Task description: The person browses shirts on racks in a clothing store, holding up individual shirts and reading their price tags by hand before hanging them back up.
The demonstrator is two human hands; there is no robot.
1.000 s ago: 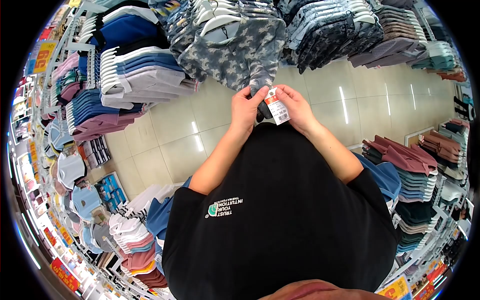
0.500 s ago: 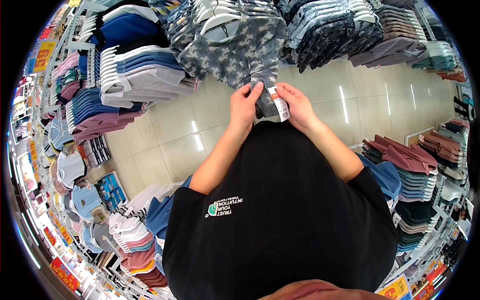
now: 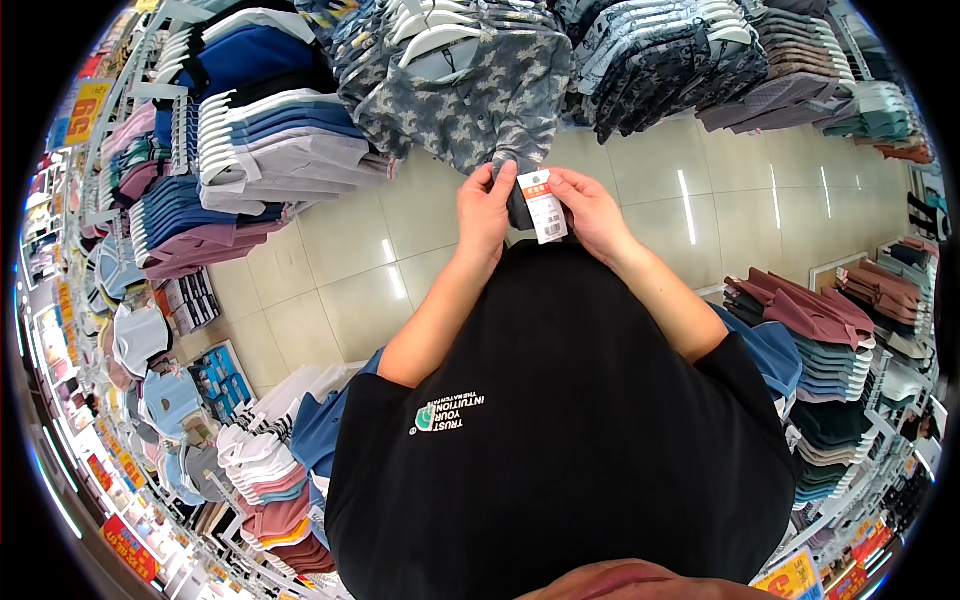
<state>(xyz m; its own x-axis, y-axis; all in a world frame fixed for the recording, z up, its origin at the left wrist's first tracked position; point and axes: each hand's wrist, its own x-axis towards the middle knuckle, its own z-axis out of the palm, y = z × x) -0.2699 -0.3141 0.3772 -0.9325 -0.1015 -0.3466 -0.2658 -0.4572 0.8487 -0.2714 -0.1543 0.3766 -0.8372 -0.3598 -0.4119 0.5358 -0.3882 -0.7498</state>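
Price tag (image 3: 545, 205), edge-on half a second ago, now turned face-up again for reading. Right hand (image 3: 590, 212) pinches its edge; left hand (image 3: 483, 215) pinches the hem of the patterned blue shirt (image 3: 480, 95) it hangs from, held in front of the chest. Surrounding racks (image 3: 250, 140) hold densely hung shirts; floor (image 3: 340, 270) tiled.

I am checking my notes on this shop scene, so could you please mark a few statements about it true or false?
1. The right hand holds a price tag. True.
2. The left hand hangs free at the person's side. False: it grips the sleeve of the patterned shirt.
3. The patterned shirt lies on the floor. False: it hangs on a white hanger.
4. The floor is tiled. True.
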